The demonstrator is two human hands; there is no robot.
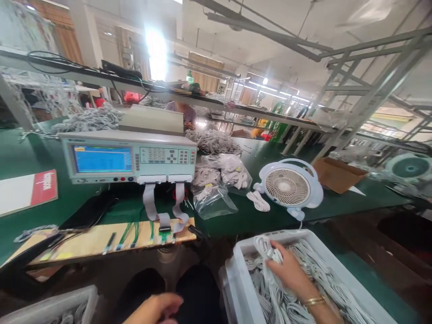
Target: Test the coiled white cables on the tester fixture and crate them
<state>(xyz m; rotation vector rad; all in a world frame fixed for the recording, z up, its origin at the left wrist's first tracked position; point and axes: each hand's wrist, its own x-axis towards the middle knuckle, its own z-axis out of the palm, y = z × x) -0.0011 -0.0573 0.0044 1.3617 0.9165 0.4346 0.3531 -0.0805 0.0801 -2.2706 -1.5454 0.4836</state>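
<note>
My right hand (286, 270) is closed around a bundled white cable (265, 247) at the far left corner of a white plastic bin (241, 274). Several coiled grey-white cable bundles (317, 265) fill this bin beneath the hand. At the bottom edge, my left hand (158, 308) is over my lap, its fingers loosely bent and a gap between them, with nothing visible in it. Part of that hand is cut off by the frame. To its left stands a second white bin (67, 301) with some grey cables inside.
A tester with a blue screen (103, 159) stands on the green table, its ribbon cables (150, 202) running to a wooden board (91, 238). Bagged cables (209, 184), a loose cable bundle (258, 201), a white fan (286, 184) and a cardboard box (339, 173) lie rightward. A person (184, 112) sits behind.
</note>
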